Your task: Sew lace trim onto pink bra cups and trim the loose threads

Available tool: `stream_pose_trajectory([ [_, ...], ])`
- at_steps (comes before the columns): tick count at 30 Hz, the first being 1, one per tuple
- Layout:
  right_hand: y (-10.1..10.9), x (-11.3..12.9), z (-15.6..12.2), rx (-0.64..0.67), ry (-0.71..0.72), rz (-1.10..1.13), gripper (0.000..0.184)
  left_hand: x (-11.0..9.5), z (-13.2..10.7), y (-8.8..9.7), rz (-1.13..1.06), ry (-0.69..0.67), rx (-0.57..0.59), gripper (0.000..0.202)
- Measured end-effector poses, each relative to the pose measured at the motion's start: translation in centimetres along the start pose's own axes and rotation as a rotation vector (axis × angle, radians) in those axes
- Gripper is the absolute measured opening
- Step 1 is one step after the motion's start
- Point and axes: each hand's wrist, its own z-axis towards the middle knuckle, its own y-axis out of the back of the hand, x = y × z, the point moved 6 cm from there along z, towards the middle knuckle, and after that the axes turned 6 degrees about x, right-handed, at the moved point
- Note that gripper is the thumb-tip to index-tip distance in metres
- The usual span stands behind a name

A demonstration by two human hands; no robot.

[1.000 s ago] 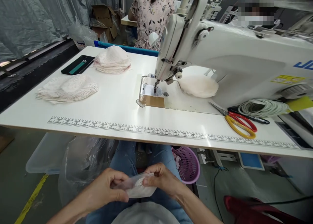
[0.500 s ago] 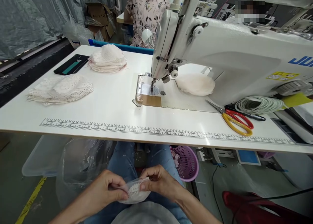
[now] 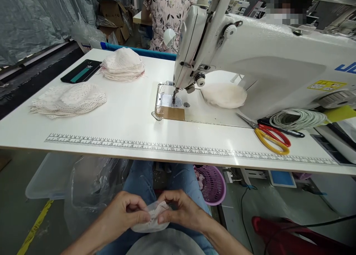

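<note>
Over my lap, both hands hold a small white lace fabric piece [image 3: 152, 225] with a sheer, smooth lower part. My left hand [image 3: 130, 214] pinches its left side between thumb and fingers. On the other side, my right hand [image 3: 176, 209] grips its right edge, thumb on top. The fingers hide part of the lace. Beyond the hands, on the table [image 3: 125, 117], lie a stack of white eyelet lace pieces [image 3: 68, 99] and a taller stack of cream fabric pieces [image 3: 122, 65].
A white sewing machine [image 3: 264, 58] stands on the table, with a pale round pad [image 3: 225, 95] under its arm. Scissors [image 3: 269, 138] and coiled cord [image 3: 297, 119] lie at right. Below are a purple basket [image 3: 213, 184] and a clear bin [image 3: 47, 180]. A person [image 3: 165, 17] stands behind.
My left thumb and fingers have shifted slightly right and up along the lace fabric piece. My right hand keeps its hold with little movement. The view has turned a little.
</note>
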Motion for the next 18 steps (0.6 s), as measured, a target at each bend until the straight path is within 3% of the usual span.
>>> stream_pose_trajectory([
  [7,-0.2,0.2,0.1,0.016,0.009,-0.086,0.041,0.1,-0.4,0.1,-0.054,0.01,0.061,0.017],
  [11,-0.6,0.6,0.3,0.023,0.023,-0.125,0.045,-1.0,-0.3,0.0,0.036,0.022,0.038,0.038],
  [18,-0.4,1.2,-0.1,-0.045,0.051,-0.327,0.041,-1.4,0.1,-1.0,0.153,0.012,0.046,0.017],
])
